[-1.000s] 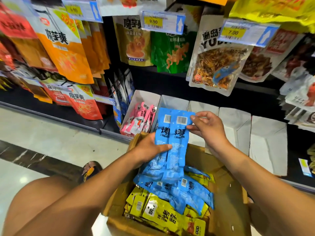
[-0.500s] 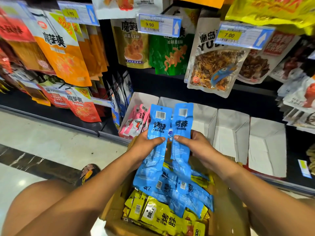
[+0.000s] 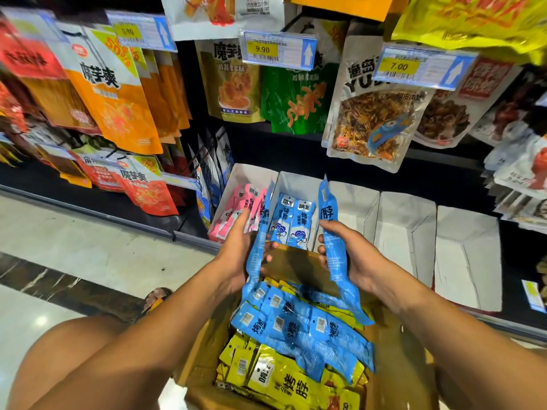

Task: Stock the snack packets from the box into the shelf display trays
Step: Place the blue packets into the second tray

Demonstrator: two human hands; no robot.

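Brown cardboard box [image 3: 204,350] fills the lower centre, heaped with glossy blue foil packets [image 3: 299,324] over yellow foil packets [image 3: 284,383]. Above it runs a row of white card display trays [image 3: 408,232]; two upright blue packets [image 3: 293,223] stand in the second from the left. The hands, together half a second ago, are now spread apart: the left hand [image 3: 236,255] curls round one long blue strip [image 3: 260,232], the right hand [image 3: 361,261] round another blue strip [image 3: 327,214].
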